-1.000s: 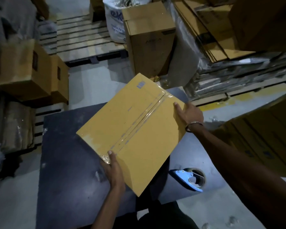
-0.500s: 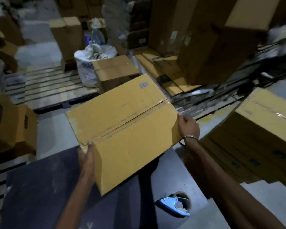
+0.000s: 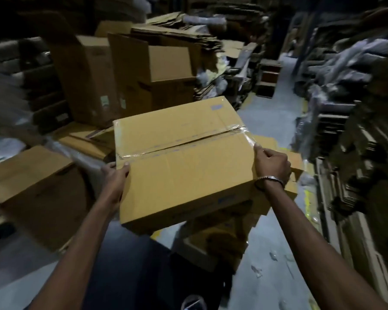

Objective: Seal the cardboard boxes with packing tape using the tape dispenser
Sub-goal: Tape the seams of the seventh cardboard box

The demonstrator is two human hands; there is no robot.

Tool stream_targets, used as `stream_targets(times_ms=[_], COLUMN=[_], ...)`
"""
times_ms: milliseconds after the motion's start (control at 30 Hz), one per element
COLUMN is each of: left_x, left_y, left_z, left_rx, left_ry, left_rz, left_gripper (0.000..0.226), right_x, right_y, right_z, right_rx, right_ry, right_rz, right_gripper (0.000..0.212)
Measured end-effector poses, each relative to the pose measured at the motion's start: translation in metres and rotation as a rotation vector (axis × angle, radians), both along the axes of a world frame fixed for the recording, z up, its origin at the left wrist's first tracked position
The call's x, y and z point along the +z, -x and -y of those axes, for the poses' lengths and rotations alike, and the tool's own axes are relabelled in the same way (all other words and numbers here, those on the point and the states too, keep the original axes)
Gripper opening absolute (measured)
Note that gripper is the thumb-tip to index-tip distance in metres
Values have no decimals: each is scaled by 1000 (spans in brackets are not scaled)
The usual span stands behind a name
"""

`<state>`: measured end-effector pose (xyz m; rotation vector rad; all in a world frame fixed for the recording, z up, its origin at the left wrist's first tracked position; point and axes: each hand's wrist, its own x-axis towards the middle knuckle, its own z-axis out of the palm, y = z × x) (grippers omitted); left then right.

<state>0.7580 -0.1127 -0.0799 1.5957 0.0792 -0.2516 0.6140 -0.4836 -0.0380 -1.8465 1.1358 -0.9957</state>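
1. Two hands carry the sealed box (image 3: 184, 162) in the air, over the dark desk (image 3: 130, 274) and out toward the stack of boxes (image 3: 224, 240) on the floor to the right.
2. Clear tape (image 3: 179, 145) already runs along the box's centre seam from the left edge to the right edge, so this one looks finished, and setting it aside is probably the step in hand.
3. The left hand (image 3: 114, 175) grips the left edge, thumb on top near the tape end, fingers hidden under the side.
4. The right hand (image 3: 272, 163) holds the right edge with its fingers curled round it, just below the wrinkled tape end.
5. To do this well, keep the box level and the thumbs off the tape ends so they do not peel up.
6. Lower it squarely onto the stack at the right; that stack looks uneven, so a tilted landing may let it slide.
7. The tape dispenser (image 3: 192, 304) shows only as a blurred pale shape at the near edge of the view, well apart from both hands.
8. Open boxes (image 3: 161, 70) stand at the far left, apparently unsealed.
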Motion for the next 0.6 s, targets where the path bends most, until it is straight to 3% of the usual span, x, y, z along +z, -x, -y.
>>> stream_targets(times_ms=[200,600], left_x=[22,29], left_y=[-65,-234], left_z=[155,389], left_rx=[-76,-268], left_ry=[-93,-227], left_rz=[118,182], left_gripper=[38,42], right_x=[11,-23], right_y=[-4,-98], right_z=[110,299], right_rx=[-236,-289], right_ry=[-40,-97], right_rz=[0,-93], right_gripper=[33,41])
